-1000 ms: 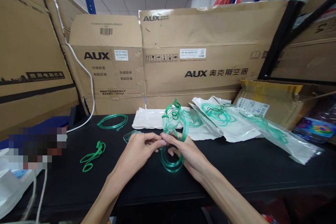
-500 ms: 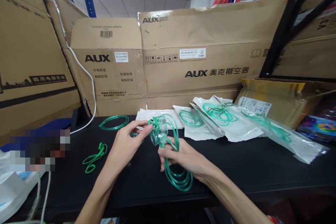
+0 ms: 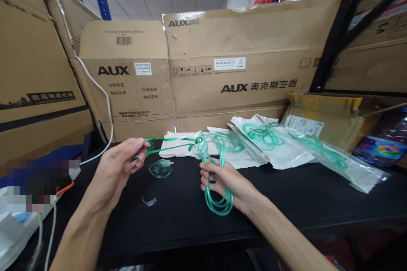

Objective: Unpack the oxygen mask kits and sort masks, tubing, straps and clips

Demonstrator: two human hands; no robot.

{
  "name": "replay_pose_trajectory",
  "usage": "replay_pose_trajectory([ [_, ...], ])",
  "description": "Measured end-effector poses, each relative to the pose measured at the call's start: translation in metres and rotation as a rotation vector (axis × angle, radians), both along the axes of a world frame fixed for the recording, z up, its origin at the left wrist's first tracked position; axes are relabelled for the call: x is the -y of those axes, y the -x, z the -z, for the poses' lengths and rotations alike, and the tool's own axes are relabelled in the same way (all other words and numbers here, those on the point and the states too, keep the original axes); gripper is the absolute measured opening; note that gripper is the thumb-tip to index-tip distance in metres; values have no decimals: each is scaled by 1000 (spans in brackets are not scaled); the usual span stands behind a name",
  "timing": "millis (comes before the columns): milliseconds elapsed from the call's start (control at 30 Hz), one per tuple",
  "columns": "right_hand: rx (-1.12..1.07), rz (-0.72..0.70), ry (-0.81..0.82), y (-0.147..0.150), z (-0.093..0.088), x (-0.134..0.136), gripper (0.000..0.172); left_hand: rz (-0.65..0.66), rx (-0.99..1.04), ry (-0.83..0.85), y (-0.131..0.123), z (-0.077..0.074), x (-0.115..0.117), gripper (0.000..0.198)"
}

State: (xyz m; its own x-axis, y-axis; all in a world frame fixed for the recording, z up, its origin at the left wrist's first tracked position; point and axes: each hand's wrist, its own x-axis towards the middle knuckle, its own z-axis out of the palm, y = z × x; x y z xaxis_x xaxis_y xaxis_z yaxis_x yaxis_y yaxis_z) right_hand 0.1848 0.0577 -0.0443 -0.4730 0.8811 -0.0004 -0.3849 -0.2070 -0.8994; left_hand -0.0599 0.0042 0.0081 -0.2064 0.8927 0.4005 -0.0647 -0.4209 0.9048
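Observation:
My right hand (image 3: 222, 178) is closed round the lower end of a clear oxygen mask (image 3: 200, 146) and its coiled green tubing (image 3: 219, 205), which hangs below the fingers. Between the mask and my left hand (image 3: 122, 161) a green elastic strap (image 3: 173, 149) is stretched out, its far end pinched in my left fingers. Under the strap, a second clear mask (image 3: 160, 169) lies on the black table, apart from both hands. A small clear plastic piece (image 3: 149, 202) lies nearer to me. My left hand partly hides a green tubing coil (image 3: 149, 147).
White pouches with green tubing (image 3: 263, 135) lie along the back right, by an open carton (image 3: 321, 110) and a bottle (image 3: 381, 139). Tall cardboard sheets (image 3: 254, 42) stand behind. A white power strip (image 3: 15, 228) with cables is at the left.
My left hand has moved left from the mask, drawing the green strap out taut. The mask in my right hand has shifted slightly right, and the loose mask is now in plain view.

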Motion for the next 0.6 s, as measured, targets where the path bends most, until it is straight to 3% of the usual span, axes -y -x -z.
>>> replay_pose_trajectory([
  [133,-147,88,128,0,-3,-5,23,24,-450,34,-14,6,0,30],
  [233,-228,156,188,-1,-3,-11,16,95,-602,22,-39,10,0,28],
  [367,-291,229,228,-4,-2,-16,19,147,-760,-44,-64,16,0,20],
  [433,-315,254,235,-5,-2,-17,20,79,-833,-34,-67,19,-2,19],
  [600,-359,292,247,-5,-5,-15,17,-283,-823,-70,-61,27,-7,13],
])
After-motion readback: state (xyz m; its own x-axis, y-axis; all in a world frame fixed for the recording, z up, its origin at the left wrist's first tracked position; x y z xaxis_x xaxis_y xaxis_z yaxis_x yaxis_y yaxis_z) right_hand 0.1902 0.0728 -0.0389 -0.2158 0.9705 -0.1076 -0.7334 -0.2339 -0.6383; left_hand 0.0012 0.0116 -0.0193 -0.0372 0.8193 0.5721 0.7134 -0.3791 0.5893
